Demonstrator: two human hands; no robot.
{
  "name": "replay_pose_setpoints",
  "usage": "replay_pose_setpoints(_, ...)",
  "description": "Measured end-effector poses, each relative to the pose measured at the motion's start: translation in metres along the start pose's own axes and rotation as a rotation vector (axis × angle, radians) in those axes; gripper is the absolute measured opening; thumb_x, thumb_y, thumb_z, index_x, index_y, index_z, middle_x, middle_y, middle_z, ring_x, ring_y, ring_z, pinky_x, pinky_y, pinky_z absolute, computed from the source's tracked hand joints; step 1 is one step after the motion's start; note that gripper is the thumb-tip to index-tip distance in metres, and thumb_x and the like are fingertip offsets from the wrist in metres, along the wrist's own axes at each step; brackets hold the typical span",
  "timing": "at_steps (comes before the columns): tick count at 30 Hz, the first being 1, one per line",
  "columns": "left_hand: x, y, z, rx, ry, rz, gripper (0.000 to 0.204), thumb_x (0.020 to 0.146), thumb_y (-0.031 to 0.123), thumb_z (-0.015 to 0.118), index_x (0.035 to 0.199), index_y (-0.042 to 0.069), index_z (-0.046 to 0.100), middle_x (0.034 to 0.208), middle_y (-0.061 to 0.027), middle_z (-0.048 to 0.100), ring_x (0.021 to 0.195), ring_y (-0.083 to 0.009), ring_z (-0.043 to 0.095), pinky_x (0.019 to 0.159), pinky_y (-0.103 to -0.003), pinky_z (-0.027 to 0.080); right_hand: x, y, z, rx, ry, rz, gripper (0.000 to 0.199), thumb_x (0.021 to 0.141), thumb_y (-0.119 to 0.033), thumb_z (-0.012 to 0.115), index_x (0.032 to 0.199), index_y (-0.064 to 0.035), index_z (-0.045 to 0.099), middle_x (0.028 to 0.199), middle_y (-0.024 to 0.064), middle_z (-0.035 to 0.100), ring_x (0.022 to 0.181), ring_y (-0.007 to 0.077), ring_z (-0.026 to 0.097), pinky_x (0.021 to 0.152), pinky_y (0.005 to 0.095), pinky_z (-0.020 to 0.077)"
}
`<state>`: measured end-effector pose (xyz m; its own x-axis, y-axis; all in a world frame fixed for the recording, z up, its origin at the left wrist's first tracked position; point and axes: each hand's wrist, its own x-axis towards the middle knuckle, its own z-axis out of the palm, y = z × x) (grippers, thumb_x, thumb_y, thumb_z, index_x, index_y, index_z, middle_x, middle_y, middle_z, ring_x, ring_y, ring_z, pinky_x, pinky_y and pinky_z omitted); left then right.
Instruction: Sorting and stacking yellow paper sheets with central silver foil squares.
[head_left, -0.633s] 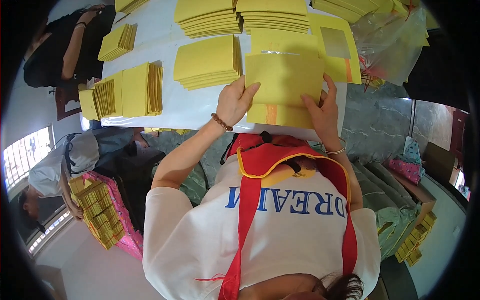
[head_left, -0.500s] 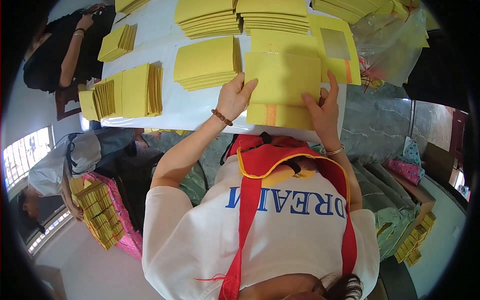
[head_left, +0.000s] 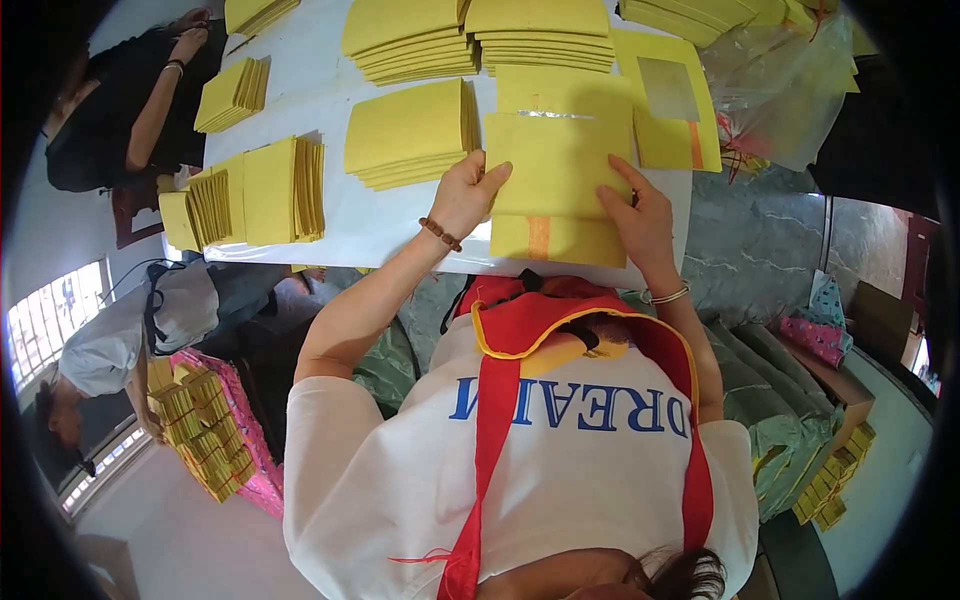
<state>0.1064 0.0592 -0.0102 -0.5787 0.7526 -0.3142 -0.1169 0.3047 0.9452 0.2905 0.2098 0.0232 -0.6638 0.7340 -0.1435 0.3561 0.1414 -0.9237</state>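
A folded yellow paper (head_left: 555,165) lies in front of me near the table's front edge, with an orange patch on its lower flap. My left hand (head_left: 468,195) is closed on its left edge, thumb on top; the fingers beneath are partly hidden. Over the right edge, my right hand (head_left: 638,215) rests with thumb and index finger spread on the surface. Another yellow sheet (head_left: 565,90) shows just behind the paper. To its right lies a yellow sheet with a grey square (head_left: 665,90). A stack of folded yellow papers (head_left: 405,130) sits left of my hands.
The white table (head_left: 335,95) carries more yellow stacks (head_left: 545,25) at the back and a fanned row (head_left: 280,190) at left. A clear plastic bag (head_left: 780,90) hangs at the right corner. Two people are at the left, one beside bundled yellow papers (head_left: 205,430).
My right index finger has come from beyond the paper's right edge onto its surface. My left hand keeps its hold. The whole view has shifted slightly.
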Motion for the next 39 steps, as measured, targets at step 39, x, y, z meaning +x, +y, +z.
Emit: replay_pose_setpoints(39, -0.022, 0.066, 0.049, 1.036, 0.030, 0.798, 0.041, 0.082, 0.028, 0.059, 0.116, 0.007, 0.050, 0.120, -0.0160, 0.048, 0.113, -0.0321, 0.041, 0.094, -0.042, 0.032, -0.002, 0.000, 0.005, 0.021, 0.019, 0.080, 0.042, 0.078, -0.021, 0.064, 0.115, -0.0043, 0.058, 0.096, 0.0163, 0.065, 0.081, 0.0224, 0.064, 0.072, 0.0295, 0.0478)
